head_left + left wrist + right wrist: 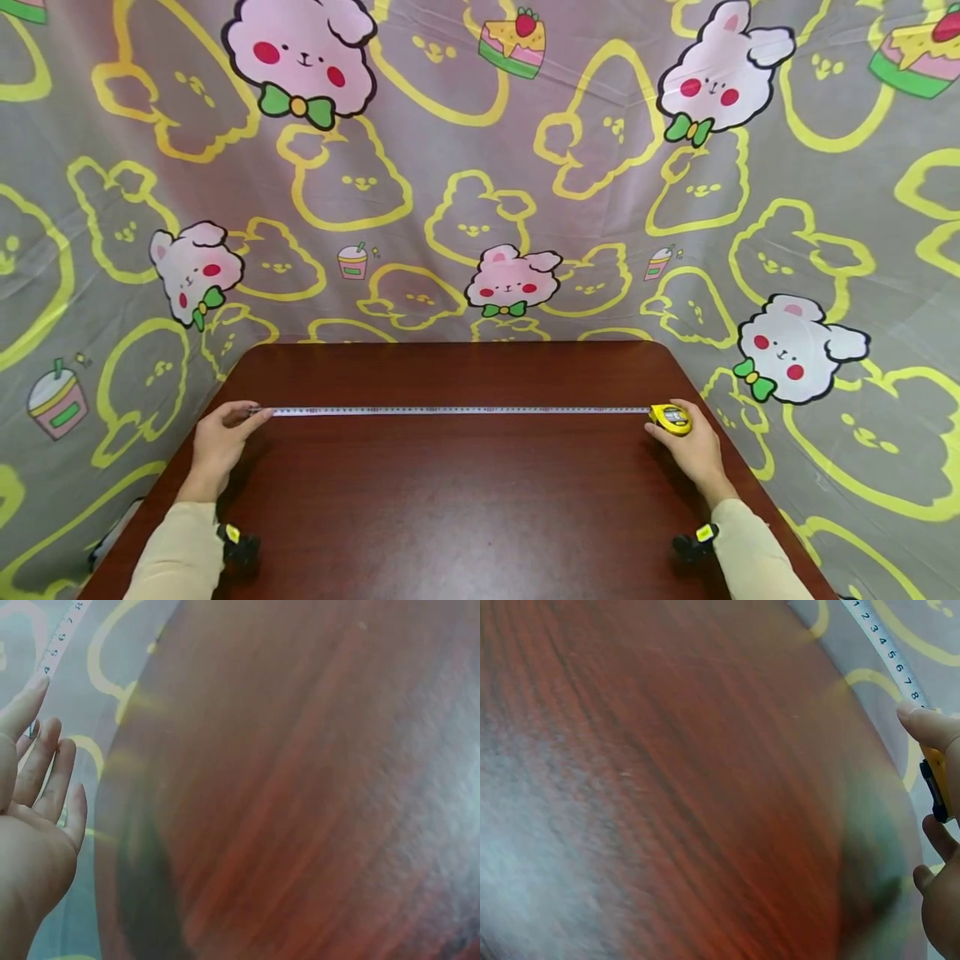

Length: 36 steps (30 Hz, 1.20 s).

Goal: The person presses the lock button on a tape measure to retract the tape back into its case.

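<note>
Pinching the free end of the printed tape blade (450, 410), the left grip (220, 446) is pressing thumb and finger together near the left edge of the counter (480, 508), while its other fingers are spreading loosely. Near the counter's right edge, the right grip (693, 450) is clasping the yellow tape-measure case (670, 419) between thumb and fingers, and a black clip (932, 791) is showing on the case's side.

Between the two, the blade is running straight across the counter, roughly in line with its far edge. In both wrist views it is appearing against the patterned cloth beyond the counter, so it is probably hovering above the wood, though contact is hard to tell. Farther out, a left sleeve (180, 550) and a right sleeve (753, 554) are reaching over the counter's near side, and the bunny-print cloth (420, 150) is hanging behind and beside it.

Judging by the taut look, drawing the blade out is seeming complete, with the span covering most of the counter's width. Winding it back into the case is remaining undone; whether a length is being read is not showing.
</note>
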Available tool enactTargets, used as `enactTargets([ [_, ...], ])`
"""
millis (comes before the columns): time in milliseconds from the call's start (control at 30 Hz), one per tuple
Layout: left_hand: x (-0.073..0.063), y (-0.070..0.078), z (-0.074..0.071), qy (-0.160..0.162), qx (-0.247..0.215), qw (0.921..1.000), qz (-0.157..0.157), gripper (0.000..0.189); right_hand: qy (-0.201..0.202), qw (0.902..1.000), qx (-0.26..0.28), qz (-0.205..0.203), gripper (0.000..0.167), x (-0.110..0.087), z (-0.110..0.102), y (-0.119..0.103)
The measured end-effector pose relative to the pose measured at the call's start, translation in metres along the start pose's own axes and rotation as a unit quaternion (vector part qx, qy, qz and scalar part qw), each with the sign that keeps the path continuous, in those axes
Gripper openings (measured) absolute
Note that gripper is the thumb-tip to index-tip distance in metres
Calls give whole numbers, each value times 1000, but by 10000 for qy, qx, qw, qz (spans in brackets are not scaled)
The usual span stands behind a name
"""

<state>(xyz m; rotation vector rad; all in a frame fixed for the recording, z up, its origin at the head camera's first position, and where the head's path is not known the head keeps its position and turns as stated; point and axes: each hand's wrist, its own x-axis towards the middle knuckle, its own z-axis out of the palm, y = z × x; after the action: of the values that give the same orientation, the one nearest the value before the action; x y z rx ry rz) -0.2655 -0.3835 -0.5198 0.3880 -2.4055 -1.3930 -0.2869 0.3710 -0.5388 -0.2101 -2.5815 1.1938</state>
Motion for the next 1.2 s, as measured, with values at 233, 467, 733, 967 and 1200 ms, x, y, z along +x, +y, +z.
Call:
enactTargets([
  [233, 1, 16, -4, 249, -420, 9987, -133, 58, 215, 9995, 100, -188, 78, 5, -11, -13],
  [467, 4, 31, -8, 510, -787, 9956, -12, 41, 276, 9987, 102, -405, 77, 9, -21, -25],
  [733, 8, 50, -15, 718, -1256, 9894, -114, 38, 428, 9968, 218, -641, 62, 12, -26, -41],
  [967, 10, 64, -21, 823, -1969, 9770, -7, 28, 717, 9926, 410, -887, 56, 17, -32, -52],
  [1200, 12, 70, -24, 714, -2427, 9675, -31, 22, 587, 9939, 420, -836, 57, 19, -37, -58],
])
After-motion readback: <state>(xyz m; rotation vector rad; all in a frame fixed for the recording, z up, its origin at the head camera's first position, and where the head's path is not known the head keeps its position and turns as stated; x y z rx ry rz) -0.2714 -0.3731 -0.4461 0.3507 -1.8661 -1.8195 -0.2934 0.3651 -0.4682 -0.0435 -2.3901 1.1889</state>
